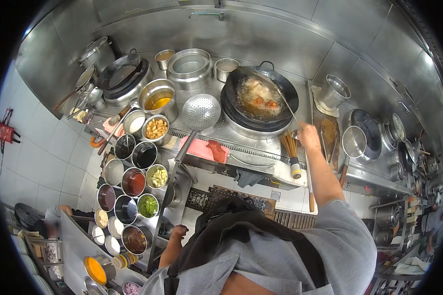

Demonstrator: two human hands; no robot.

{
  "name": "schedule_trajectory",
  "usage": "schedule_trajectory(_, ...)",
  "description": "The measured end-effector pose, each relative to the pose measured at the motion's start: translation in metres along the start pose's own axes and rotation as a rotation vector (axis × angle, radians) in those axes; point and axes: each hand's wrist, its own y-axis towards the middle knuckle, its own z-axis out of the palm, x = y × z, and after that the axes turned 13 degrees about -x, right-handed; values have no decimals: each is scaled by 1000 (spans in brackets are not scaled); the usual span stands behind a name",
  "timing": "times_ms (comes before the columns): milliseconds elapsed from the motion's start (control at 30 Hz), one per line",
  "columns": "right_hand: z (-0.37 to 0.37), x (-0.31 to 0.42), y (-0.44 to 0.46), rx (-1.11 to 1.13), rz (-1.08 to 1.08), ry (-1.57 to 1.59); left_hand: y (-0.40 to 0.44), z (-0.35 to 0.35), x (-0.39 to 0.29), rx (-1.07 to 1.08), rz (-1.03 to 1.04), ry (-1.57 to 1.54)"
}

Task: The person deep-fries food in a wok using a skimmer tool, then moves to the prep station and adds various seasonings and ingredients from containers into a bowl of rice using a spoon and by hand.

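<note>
My right hand [308,136] is closed around the thin metal handle of a long-handled cooking utensil [289,109]. The utensil reaches into the black wok [291,91]; its working end is blurred. Pale and reddish-orange pieces of food [256,93] bubble in oil there. A rod with a wooden end [311,202] hangs below my right hand; whether it belongs to the same utensil I cannot tell. Low beside the rack of pots, my left hand [178,232] has its fingers curled, with nothing visible in them. Left of the wok lies a perforated skimmer [202,112].
Steel pots of sauces and cut vegetables, including a pot of greens [147,205], crowd the left side. A bamboo brush [291,155] lies by the counter's front edge. At right are a wire strainer [354,141] and a second wok [371,132]. Another person [59,214] is at lower left.
</note>
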Motion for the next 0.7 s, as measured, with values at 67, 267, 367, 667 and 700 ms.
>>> schedule_trajectory(67, 1, 2, 15, -35, -14, 2, 3, 1, 1, -11, 19, 47)
schedule_trajectory(267, 27, -4, 42, -21, 28, -63, -7, -7, -8, -15, -22, 38)
schedule_trajectory(367, 43, -10, 43, -25, 31, -76, -17, -11, -14, -28, -38, -3)
schedule_trajectory(667, 54, -7, 59, 6, 37, -110, -23, 1, -1, 47, 108, 153)
schedule_trajectory(700, 55, -6, 58, 1, 31, -106, -26, -3, -8, 51, 195, 197)
